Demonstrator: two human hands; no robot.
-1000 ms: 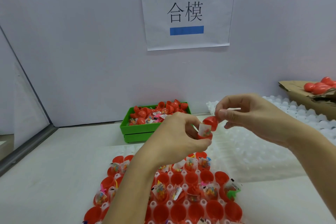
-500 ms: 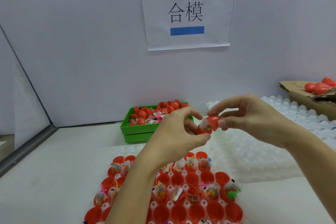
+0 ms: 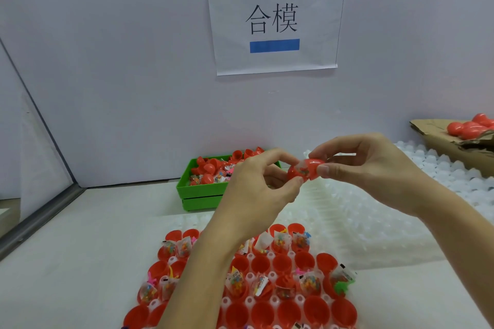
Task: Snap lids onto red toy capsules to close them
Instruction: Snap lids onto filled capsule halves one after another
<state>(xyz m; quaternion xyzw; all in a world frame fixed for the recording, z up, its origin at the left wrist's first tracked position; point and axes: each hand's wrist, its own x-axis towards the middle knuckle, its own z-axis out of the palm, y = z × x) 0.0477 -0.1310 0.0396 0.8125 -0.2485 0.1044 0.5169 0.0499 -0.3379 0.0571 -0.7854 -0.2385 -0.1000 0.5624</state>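
Fingers of the left hand (image 3: 256,189) and right hand (image 3: 374,165) pinch one red capsule (image 3: 304,169) above the white surface (image 3: 80,243). Green bin (image 3: 203,189) at eleven o'clock; capsule tray (image 3: 267,275) at six; wall sign (image 3: 275,19) at twelve.

White table (image 3: 80,262), green bin (image 3: 199,189) (stacked), capsule tray (image 3: 250,302), cardboard (image 3: 438,139)

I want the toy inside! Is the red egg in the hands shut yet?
Not fully: the red capsule still shows the toy packet in a gap between its halves.

Single head-worn view, forward and down, close over the white table (image 3: 80,262)
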